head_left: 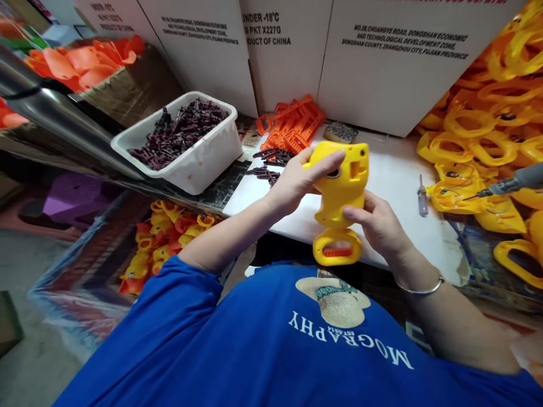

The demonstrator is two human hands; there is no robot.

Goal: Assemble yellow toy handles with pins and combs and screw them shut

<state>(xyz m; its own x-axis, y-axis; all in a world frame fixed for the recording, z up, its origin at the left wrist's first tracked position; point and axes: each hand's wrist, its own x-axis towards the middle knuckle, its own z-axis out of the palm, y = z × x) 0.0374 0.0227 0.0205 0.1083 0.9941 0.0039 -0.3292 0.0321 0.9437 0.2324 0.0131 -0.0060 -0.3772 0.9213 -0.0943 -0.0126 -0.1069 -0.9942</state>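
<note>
A yellow plastic toy [339, 195] with a dark eye, a small rectangular opening and an oval loop handle is held up over the white work board. My left hand [292, 181] grips its upper left side, thumb across the front. On the lower right, my right hand [379, 220] is closed round the edge with its thumb on the front; its other fingers are partly hidden. Inside the loop handle shows an orange-red piece [337, 252]. Just beyond my left hand lie dark maroon plastic parts [271, 175] and a pile of orange plastic frames [292, 127].
A white tub [216, 161] of dark parts stands at left. Yellow shells [470, 124] heap up at right, near a hanging electric screwdriver [509, 183] and a small screwdriver [422, 198]. White cartons [288, 68] wall the back. Below left, a crate [89, 237] holds toys.
</note>
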